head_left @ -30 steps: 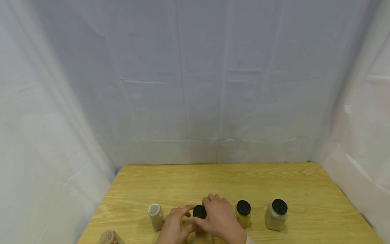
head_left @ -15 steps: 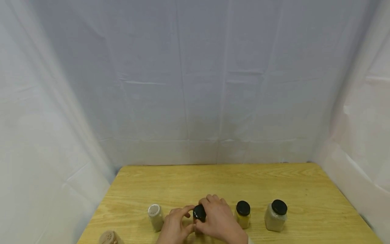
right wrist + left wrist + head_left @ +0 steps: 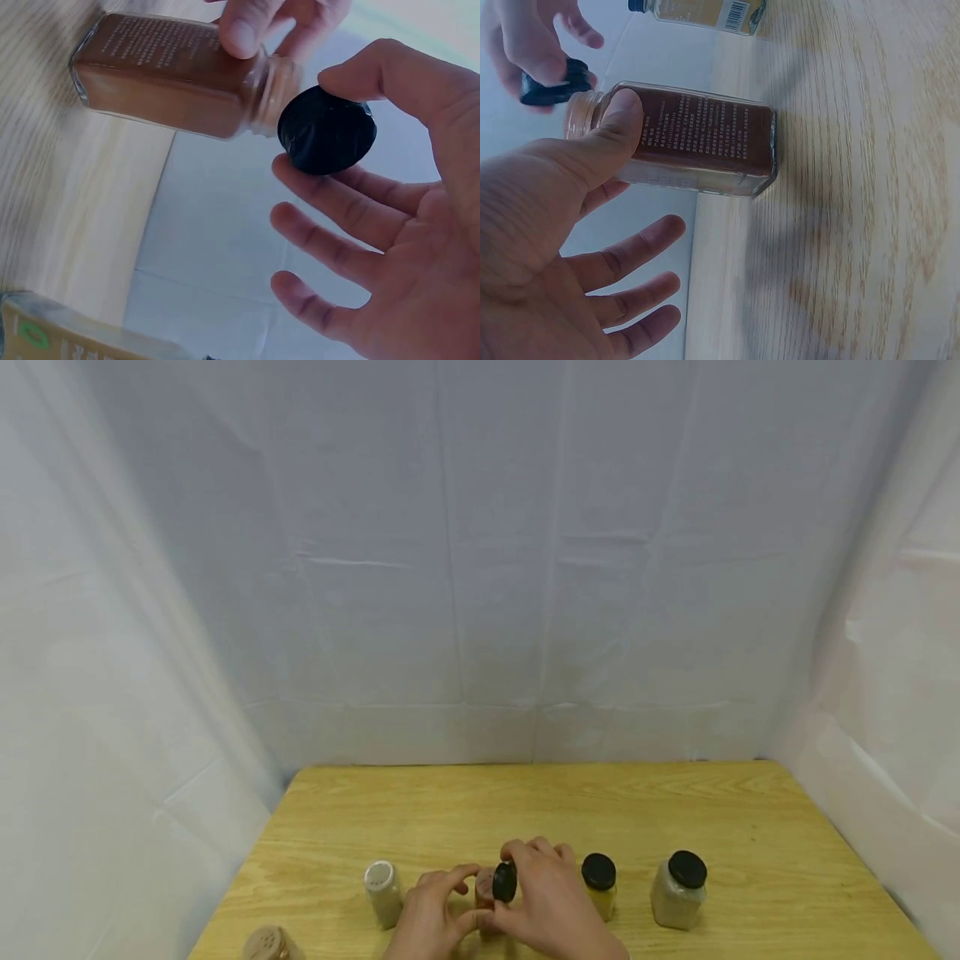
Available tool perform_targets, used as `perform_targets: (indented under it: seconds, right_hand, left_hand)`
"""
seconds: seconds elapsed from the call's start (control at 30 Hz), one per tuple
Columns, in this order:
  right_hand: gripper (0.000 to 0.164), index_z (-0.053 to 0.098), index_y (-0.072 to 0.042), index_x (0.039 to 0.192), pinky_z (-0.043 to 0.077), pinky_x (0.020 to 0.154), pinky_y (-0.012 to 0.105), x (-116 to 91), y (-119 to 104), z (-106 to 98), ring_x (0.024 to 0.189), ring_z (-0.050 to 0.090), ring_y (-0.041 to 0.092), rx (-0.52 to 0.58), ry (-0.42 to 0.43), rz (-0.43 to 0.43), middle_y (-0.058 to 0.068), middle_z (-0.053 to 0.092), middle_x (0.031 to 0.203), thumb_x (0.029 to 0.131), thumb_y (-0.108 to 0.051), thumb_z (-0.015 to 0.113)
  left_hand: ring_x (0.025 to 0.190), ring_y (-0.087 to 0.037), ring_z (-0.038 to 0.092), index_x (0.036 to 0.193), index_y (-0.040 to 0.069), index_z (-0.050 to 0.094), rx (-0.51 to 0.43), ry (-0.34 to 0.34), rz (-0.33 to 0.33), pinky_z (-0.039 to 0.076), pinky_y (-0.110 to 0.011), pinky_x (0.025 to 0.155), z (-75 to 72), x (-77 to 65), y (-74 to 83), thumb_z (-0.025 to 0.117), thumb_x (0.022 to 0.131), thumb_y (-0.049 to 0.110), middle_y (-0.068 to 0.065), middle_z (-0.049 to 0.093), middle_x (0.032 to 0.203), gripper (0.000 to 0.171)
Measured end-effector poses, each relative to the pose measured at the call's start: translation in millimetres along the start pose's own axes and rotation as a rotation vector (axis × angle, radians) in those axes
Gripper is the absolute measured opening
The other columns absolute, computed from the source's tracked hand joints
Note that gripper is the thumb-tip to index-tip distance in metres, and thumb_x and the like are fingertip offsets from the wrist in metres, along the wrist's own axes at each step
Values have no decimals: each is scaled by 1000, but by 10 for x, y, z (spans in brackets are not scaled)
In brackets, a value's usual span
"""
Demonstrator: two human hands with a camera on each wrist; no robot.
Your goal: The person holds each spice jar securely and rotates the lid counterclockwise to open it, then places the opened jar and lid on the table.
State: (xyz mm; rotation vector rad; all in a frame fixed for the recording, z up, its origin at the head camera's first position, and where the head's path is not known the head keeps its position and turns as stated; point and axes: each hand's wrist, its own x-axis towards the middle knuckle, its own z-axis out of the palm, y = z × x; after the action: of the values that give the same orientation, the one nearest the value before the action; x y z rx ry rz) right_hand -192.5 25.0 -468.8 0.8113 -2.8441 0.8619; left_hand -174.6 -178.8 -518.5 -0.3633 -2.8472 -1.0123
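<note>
A square glass spice jar (image 3: 697, 131) of reddish-brown powder stands on the table, its threaded neck and perforated top uncovered. My left hand (image 3: 431, 914) pinches it near the neck between thumb and index finger; the other fingers extend loosely in the left wrist view. Between thumb and fingers, my right hand (image 3: 551, 902) holds the black lid (image 3: 328, 131), tilted on edge just beside the jar's mouth. Whether lid and neck touch is hard to tell. Right of that hand stands a black-lidded jar of yellow powder (image 3: 600, 885).
A larger black-lidded jar (image 3: 678, 893) of pale powder is at the right. Left of my hands stand a white-topped shaker (image 3: 384, 893) and, nearer the front edge, a beige-topped shaker (image 3: 268, 943). White sheeting (image 3: 495, 610) surrounds the wooden table (image 3: 675, 802).
The black lid has come off the jar and tilted to the right in my right hand, baring the perforated top. My left hand has stayed in place on the jar.
</note>
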Motion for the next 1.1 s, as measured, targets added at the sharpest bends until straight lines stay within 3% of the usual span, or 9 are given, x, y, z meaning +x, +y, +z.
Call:
perform_targets:
  seconds: [0.17, 0.33, 0.4, 0.57, 0.73, 0.83, 1.0, 1.1]
  right_hand:
    - [35, 65, -23, 111, 45, 86, 53, -120, -15, -77, 101, 58, 23, 84, 36, 13, -5, 62, 110, 84, -44, 75]
    - [26, 67, -25, 109, 42, 80, 43, -202, 18, -43, 90, 51, 5, 120, 147, -73, -17, 57, 97, 88, -39, 73]
    - [25, 67, -25, 110, 39, 78, 41, -223, 39, -24, 87, 48, 2, 146, 154, -100, -19, 55, 95, 88, -35, 74]
    - [29, 67, -26, 113, 41, 83, 45, -252, 80, -11, 90, 53, 6, 230, 50, -62, -19, 58, 96, 86, -34, 75]
    - [34, 67, -25, 114, 43, 82, 48, -281, 132, 17, 93, 57, 13, 244, -65, -35, -16, 59, 99, 85, -42, 74]
    - [33, 67, -24, 114, 40, 78, 41, -311, 204, 101, 88, 55, 9, 280, -97, -96, -15, 60, 98, 89, -45, 71]
    - [37, 68, -16, 116, 36, 70, 27, -327, 398, 288, 82, 51, 5, 325, -92, -304, -10, 63, 94, 94, -46, 66]
    - [40, 68, -14, 118, 37, 67, 24, -341, 488, 363, 81, 50, 3, 307, -122, -347, -7, 61, 91, 94, -46, 64]
  left_hand:
    - [97, -24, 59, 128, 25, 65, -16, -10, -24, 45, -48, 82, -7, 1, 14, 71, 77, 62, 2, 69, 99, 63]
    - [95, -22, 59, 126, 26, 66, 9, 22, -17, 44, -44, 81, -12, -1, 27, 72, 76, 61, 3, 69, 98, 61]
    - [94, -21, 59, 126, 26, 66, 23, 39, -2, 44, -42, 80, -9, -1, 28, 74, 76, 59, 3, 69, 97, 60]
    - [95, -21, 60, 126, 24, 66, 38, 64, 20, 43, -39, 79, 3, -6, 13, 74, 76, 59, 4, 69, 96, 62]
    - [93, -22, 61, 127, 21, 66, 34, 62, 30, 44, -38, 78, 8, -7, -3, 72, 77, 61, 3, 70, 95, 65]
    - [92, -23, 61, 127, 21, 66, 21, 45, 29, 45, -40, 77, 5, -3, -8, 72, 78, 60, 2, 70, 95, 62]
    - [94, -23, 60, 128, 23, 65, 3, 7, 9, 45, -42, 78, -2, -3, 4, 72, 78, 59, 1, 69, 97, 62]
    - [95, -25, 60, 129, 23, 65, -2, -4, -2, 45, -44, 78, -5, -6, 17, 72, 77, 59, 1, 69, 98, 64]
